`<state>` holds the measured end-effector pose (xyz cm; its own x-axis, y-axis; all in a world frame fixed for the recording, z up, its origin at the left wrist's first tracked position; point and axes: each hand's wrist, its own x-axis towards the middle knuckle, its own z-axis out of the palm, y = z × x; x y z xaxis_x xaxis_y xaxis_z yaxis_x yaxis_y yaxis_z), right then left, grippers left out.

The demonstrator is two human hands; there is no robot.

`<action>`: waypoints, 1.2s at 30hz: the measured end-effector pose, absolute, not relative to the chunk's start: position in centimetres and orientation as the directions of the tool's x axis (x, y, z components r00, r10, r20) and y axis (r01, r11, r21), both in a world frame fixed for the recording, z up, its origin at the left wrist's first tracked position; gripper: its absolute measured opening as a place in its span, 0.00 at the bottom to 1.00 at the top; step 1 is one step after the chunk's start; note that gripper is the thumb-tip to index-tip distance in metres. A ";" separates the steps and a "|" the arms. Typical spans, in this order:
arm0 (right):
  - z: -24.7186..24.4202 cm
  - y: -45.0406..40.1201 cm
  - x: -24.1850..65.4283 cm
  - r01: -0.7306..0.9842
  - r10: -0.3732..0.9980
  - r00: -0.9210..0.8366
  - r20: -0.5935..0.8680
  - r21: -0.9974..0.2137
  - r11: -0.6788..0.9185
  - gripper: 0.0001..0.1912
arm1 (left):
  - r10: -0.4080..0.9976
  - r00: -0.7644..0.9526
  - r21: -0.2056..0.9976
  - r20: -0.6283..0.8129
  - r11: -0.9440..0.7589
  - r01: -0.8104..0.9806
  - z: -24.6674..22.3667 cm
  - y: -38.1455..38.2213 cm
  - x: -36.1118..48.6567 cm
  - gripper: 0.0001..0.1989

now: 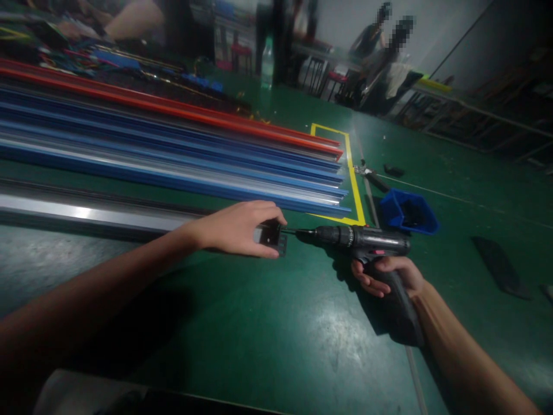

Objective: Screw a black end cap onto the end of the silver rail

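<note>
Right hand [404, 271] wrapped around a black drill [378, 242], its bit at the black end piece [272, 233] of a grey profile [99, 210] — left hand [233, 229] clasped over that end, beside blue profiles [173, 183].

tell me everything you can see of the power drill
The power drill is black and dark grey, its housing plastic-looking, with a small pinkish-red part above the grip. A ribbed collar and dark chuck lead to a long thin bit. The right hand is wrapped around the grip. The barrel lies roughly level over the green floor, pointing picture-left; the bit reaches the profile end held by the left hand, its tip hard to make out.
</note>
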<state>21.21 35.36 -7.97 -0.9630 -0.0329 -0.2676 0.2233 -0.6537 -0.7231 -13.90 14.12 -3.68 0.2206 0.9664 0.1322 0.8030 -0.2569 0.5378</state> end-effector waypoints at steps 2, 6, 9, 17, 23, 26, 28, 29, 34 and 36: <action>-7.9 35.3 21.2 0.221 -0.027 -0.962 -0.271 -0.719 -0.659 0.17 | 0.967 0.217 0.537 0.131 -0.253 0.805 -3.7 14.1 -13.9 0.29; -7.7 35.2 21.1 0.237 -0.013 -0.953 -0.302 -0.722 -0.650 0.16 | 0.968 0.216 0.538 0.126 -0.249 0.805 -3.7 14.1 -13.9 0.30; -7.6 35.3 21.1 0.235 -0.010 -0.955 -0.297 -0.734 -0.637 0.16 | 0.969 0.214 0.538 0.124 -0.247 0.806 -3.7 14.1 -13.9 0.30; -7.7 35.3 21.1 0.222 0.000 -0.958 -0.287 -0.742 -0.633 0.16 | 0.965 0.223 0.539 0.138 -0.262 0.800 -3.8 14.1 -13.9 0.30; -7.9 35.3 21.2 0.207 0.009 -0.961 -0.276 -0.741 -0.639 0.17 | 0.968 0.217 0.539 0.125 -0.250 0.804 -3.8 14.1 -13.9 0.30; -7.9 35.4 21.2 0.209 0.020 -0.957 -0.289 -0.739 -0.640 0.16 | 0.967 0.220 0.539 0.128 -0.254 0.803 -3.7 14.1 -13.9 0.29; -7.9 35.4 21.3 0.218 0.025 -0.952 -0.304 -0.735 -0.642 0.16 | 0.966 0.223 0.541 0.134 -0.260 0.800 -3.7 14.1 -13.9 0.29; -7.9 35.4 21.3 0.223 0.025 -0.950 -0.312 -0.733 -0.642 0.16 | 0.966 0.224 0.541 0.133 -0.260 0.800 -3.8 14.1 -13.9 0.29; -8.0 35.5 21.4 0.222 0.023 -0.953 -0.304 -0.743 -0.631 0.16 | 0.966 0.225 0.537 0.129 -0.258 0.803 -3.8 14.1 -14.0 0.29; -7.9 35.4 21.4 0.224 0.022 -0.952 -0.305 -0.742 -0.632 0.15 | 0.966 0.224 0.536 0.130 -0.258 0.804 -3.8 14.1 -14.0 0.29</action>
<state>21.37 35.44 -7.93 -0.9520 0.0220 -0.3054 0.2235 -0.6316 -0.7424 -13.96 14.11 -3.77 0.2237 0.9660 0.1297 0.8035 -0.2581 0.5364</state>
